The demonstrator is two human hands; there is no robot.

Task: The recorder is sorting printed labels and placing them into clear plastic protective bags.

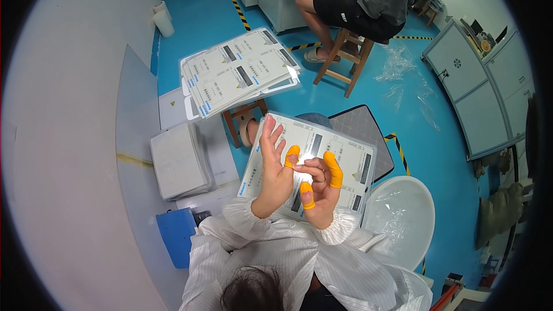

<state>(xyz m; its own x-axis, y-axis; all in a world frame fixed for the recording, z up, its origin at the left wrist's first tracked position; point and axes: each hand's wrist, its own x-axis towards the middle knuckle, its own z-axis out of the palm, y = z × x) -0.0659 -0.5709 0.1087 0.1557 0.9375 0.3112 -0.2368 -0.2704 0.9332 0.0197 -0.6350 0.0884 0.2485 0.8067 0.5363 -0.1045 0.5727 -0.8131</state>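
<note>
My left hand [275, 175] is raised with its fingers stretched out, and a yellow finger cot [292, 155] covers its thumb. Beside it, my right hand [324, 196] wears yellow finger cots on the thumb and index finger. Its thumb and index stand apart, while the other fingers bend toward my left thumb and meet it near the cot's lower edge. Nothing shows in either palm. Under both hands lies a white printed panel [354, 151] across my lap, partly hidden by the hands and sleeves.
Ahead, a stack of similar printed panels [230, 60] rests on a wooden stool. White panels [180, 161] are piled at the left, near a blue bin [175, 236]. A white basin [423, 213] at the right holds clear plastic scraps. Another person [380, 6] sits on a wooden stool beyond.
</note>
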